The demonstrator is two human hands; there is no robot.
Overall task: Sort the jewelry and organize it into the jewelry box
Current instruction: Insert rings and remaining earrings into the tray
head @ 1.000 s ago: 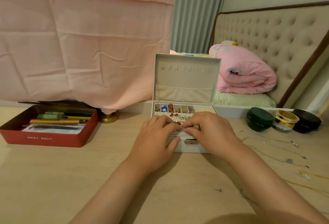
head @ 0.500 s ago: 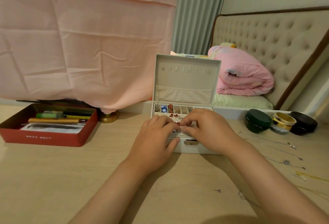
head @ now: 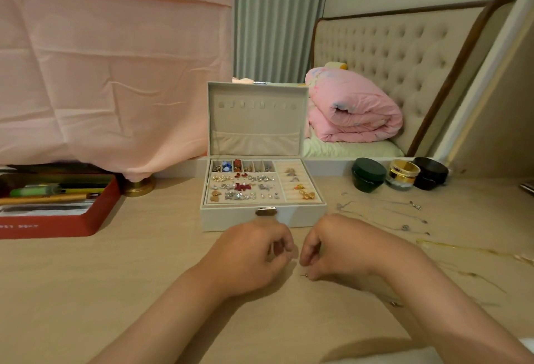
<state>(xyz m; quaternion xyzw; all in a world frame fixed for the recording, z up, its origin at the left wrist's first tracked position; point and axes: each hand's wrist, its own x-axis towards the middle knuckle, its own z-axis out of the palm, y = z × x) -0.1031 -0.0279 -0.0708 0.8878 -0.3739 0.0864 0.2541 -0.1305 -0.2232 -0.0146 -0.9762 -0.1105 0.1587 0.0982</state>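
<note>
The white jewelry box [head: 231, 220] stands open on the table, its lid upright. Its beige tray holds several earrings and beads [head: 241, 185] in small compartments, and rings sit in the right-hand rolls [head: 299, 187]. Both hands are in front of the box, low over the table. My right hand [head: 344, 243] pinches a small metal earring [head: 304, 275] at the tabletop. My left hand [head: 251, 251] hovers beside it with fingers curled, and I see nothing in them. Thin silver necklaces [head: 384, 214] and a gold chain [head: 474, 251] lie loose to the right.
A red tin [head: 57, 223] with pens sits at the left edge. A brass base [head: 138, 187] stands under the pink cloth. Three small jars [head: 400, 174] line the back right. Another tiny jewelry piece [head: 395, 303] lies by my right forearm.
Both hands have drawn back from the tray of the box to the table in front of it, which uncovers the tray. The right hand now pinches a small earring.
</note>
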